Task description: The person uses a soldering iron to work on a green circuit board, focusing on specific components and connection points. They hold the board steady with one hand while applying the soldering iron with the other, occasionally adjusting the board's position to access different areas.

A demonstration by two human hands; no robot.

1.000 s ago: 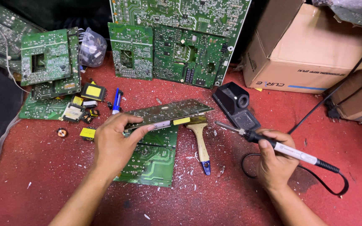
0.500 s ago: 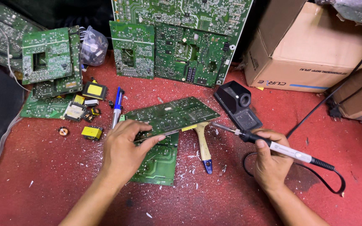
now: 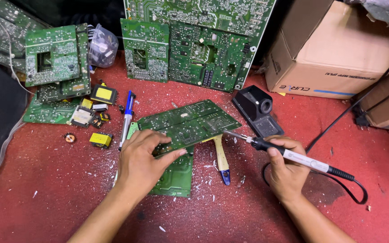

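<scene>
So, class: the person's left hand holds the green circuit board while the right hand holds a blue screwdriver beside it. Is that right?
Not quite. In the head view the right hand holds a soldering iron, not a screwdriver; the left hand does hold the green circuit board.

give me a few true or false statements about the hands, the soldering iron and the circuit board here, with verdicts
1. The right hand holds a soldering iron. True.
2. The left hand lies flat on the red floor, touching nothing. False: its fingers grip the green circuit board.
3. The iron's tip points toward the board's right edge. True.
4. The black iron stand sits left of the board. False: it sits to the right.
5. A blue pen-shaped tool lies left of the board. True.
6. The cardboard box is at the near left. False: it is at the far right.
</scene>
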